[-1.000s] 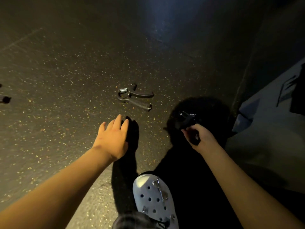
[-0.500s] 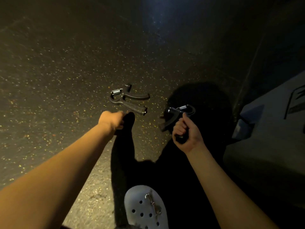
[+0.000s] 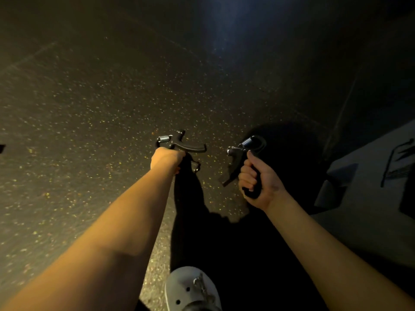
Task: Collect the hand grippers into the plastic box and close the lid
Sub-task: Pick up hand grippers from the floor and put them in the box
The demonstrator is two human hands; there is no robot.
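Note:
A black hand gripper with a steel spring (image 3: 179, 143) lies on the dark speckled floor (image 3: 89, 113), and my left hand (image 3: 167, 158) curls over its lower handle. My right hand (image 3: 256, 178) grips one handle of a second black hand gripper (image 3: 243, 151), held above the floor with its spring end pointing away from me. The plastic box is not in view.
A pale flat surface with dark markings (image 3: 368, 180) lies at the right edge. My white clog (image 3: 190, 290) shows at the bottom centre. A small dark object (image 3: 1, 148) sits at the far left edge. Deep shadow covers the floor under my arms.
My left hand reached forward from open above the floor and closed on the lying hand gripper. My right hand kept its hand gripper and turned it spring end up.

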